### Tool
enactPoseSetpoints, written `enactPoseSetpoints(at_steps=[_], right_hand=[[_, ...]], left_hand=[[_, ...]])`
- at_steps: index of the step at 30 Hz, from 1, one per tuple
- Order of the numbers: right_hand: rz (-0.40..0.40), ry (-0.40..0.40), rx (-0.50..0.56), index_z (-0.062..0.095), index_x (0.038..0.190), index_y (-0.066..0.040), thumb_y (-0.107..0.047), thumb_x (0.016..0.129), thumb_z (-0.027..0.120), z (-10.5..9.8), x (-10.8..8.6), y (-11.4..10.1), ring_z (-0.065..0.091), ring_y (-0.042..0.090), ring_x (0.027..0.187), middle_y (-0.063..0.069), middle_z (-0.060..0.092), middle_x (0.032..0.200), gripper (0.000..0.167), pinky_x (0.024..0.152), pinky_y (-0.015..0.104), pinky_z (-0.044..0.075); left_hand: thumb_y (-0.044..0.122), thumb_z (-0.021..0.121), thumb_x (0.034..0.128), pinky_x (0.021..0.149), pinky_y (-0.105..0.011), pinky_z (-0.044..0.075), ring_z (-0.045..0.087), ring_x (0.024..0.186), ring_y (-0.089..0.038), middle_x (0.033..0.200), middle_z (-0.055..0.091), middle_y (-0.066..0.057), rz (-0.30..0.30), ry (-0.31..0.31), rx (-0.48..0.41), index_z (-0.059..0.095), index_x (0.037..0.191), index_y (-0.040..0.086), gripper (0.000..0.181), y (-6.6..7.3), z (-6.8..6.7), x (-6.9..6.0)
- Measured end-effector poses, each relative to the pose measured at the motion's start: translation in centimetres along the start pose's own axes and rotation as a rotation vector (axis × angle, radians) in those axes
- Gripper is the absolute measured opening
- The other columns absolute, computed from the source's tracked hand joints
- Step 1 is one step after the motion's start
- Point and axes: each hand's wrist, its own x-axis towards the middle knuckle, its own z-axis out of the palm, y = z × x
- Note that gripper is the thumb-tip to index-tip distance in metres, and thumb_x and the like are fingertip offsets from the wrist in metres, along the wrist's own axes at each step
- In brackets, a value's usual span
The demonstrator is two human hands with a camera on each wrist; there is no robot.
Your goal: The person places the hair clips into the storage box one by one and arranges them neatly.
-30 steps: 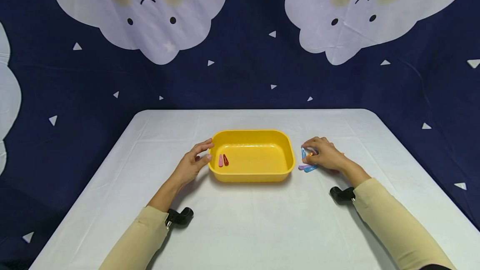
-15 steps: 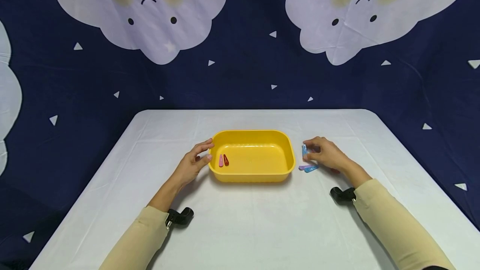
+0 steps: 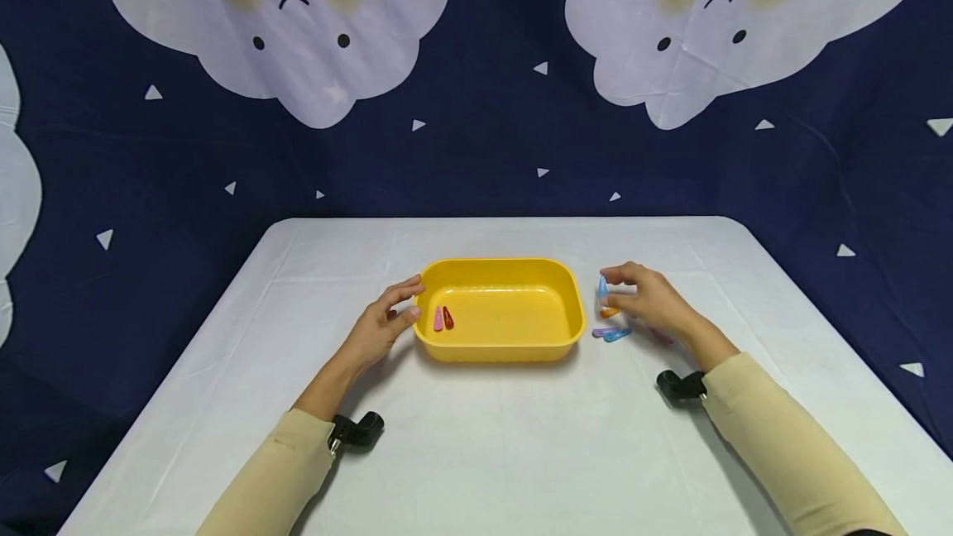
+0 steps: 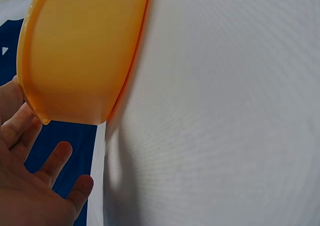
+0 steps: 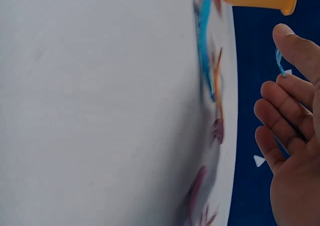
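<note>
My right hand (image 3: 649, 302) pinches a light blue snap hair clip (image 3: 602, 286) between thumb and fingertips, raised above the table; in the right wrist view this clip (image 5: 279, 61) appears edge-on. Under and beside that hand lie an orange hair clip (image 3: 609, 313), a purple one (image 3: 605, 332) and a blue one (image 3: 617, 336). Reddish clips (image 3: 662, 337) are partly hidden by the hand. A yellow basin (image 3: 500, 351) holds a pink clip (image 3: 438, 319) and a red clip (image 3: 448, 318) at its left end. My left hand (image 3: 378, 327) touches the basin's left rim with fairly straight fingers.
A white cloth covers the table (image 3: 491, 445). Behind it hangs a dark blue backdrop (image 3: 476, 164) with clouds and small white triangles. Each wrist carries a black camera mount, one at the left (image 3: 357, 430) and one at the right (image 3: 679, 387).
My right hand has lifted the light blue hair clip slightly up from the pile, uncovering the orange clip beneath. The left hand and the basin stay in place.
</note>
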Motion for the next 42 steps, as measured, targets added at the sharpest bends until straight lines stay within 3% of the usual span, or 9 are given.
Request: enactPoseSetpoints(at_steps=[16,22,33,42], right_hand=[[-0.093,0.060,-0.008,0.055,0.130,-0.014,-0.049,0.081,0.069,-1.3,0.0,-3.9,0.050,0.033,0.120,0.008,0.059,0.126,0.062,0.099,0.057,0.041],[-0.087,0.070,-0.001,0.056,0.131,-0.018,-0.049,0.081,0.069,-1.3,-0.3,-5.7,0.049,0.032,0.121,0.006,0.059,0.126,0.060,0.100,0.057,0.041],[-0.143,0.057,0.040,0.056,0.130,-0.021,-0.048,0.082,0.068,-0.5,-0.1,-8.9,0.047,0.030,0.123,0.001,0.058,0.126,0.057,0.099,0.055,0.042],[-0.253,0.090,0.043,0.059,0.127,-0.016,-0.038,0.082,0.071,0.6,0.3,-10.7,0.055,0.026,0.114,0.003,0.062,0.119,0.052,0.098,0.050,0.044]], left_hand=[[0.018,0.053,0.0962,0.113,-0.062,0.017,0.020,0.146,-0.030,0.154,0.033,-0.005,0.001,-0.002,0.004,0.050,0.134,0.005,0.040,0.1,0.0,0.0],[0.017,0.053,0.0966,0.113,-0.062,0.018,0.020,0.146,-0.030,0.154,0.032,-0.005,-0.007,-0.007,0.007,0.048,0.135,0.004,0.040,0.1,0.0,0.0],[0.016,0.053,0.0965,0.113,-0.062,0.017,0.019,0.146,-0.031,0.154,0.032,-0.005,-0.004,-0.008,0.008,0.048,0.135,0.004,0.040,-0.1,0.0,0.0],[0.018,0.053,0.0966,0.113,-0.062,0.016,0.019,0.146,-0.030,0.154,0.032,-0.005,0.002,-0.007,0.012,0.048,0.135,0.005,0.041,-0.2,0.0,0.0]])
